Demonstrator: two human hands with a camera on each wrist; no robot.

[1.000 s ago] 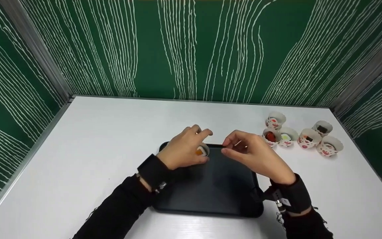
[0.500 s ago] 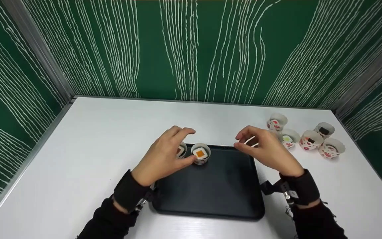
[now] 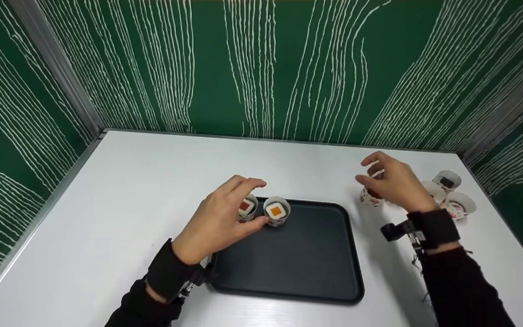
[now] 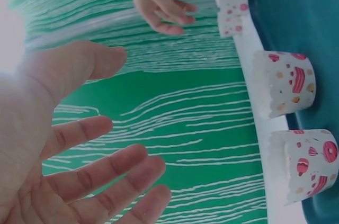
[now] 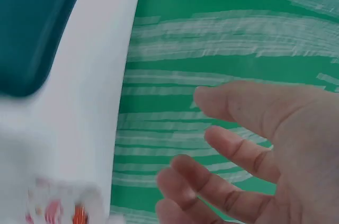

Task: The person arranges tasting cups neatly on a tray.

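Two patterned paper baking cups stand on the back left of a black tray [image 3: 288, 259]. One baking cup [image 3: 278, 221] bears a white square piece with an orange centre, like a sushi roll; the other baking cup [image 3: 251, 214] has a similar piece with a red centre. My left hand [image 3: 218, 220] hovers just left of them, fingers spread and thumb close to the orange one; it holds nothing. My right hand [image 3: 395, 181] is above the cup group at right, fingers loosely bent and holding nothing. It partly hides a baking cup [image 3: 368, 199] with a red filling.
More paper cups stand right of my right hand: one with a dark filling [image 3: 447, 181] and one nearer cup [image 3: 461, 211], among others partly hidden. The white table [image 3: 152, 181] is bounded by green walls [image 3: 284, 68] with white wavy lines.
My left hand has drawn back leftward from the orange-centred cup, which stays on the tray. My right hand has moved right, from over the tray's back edge to the cup group.
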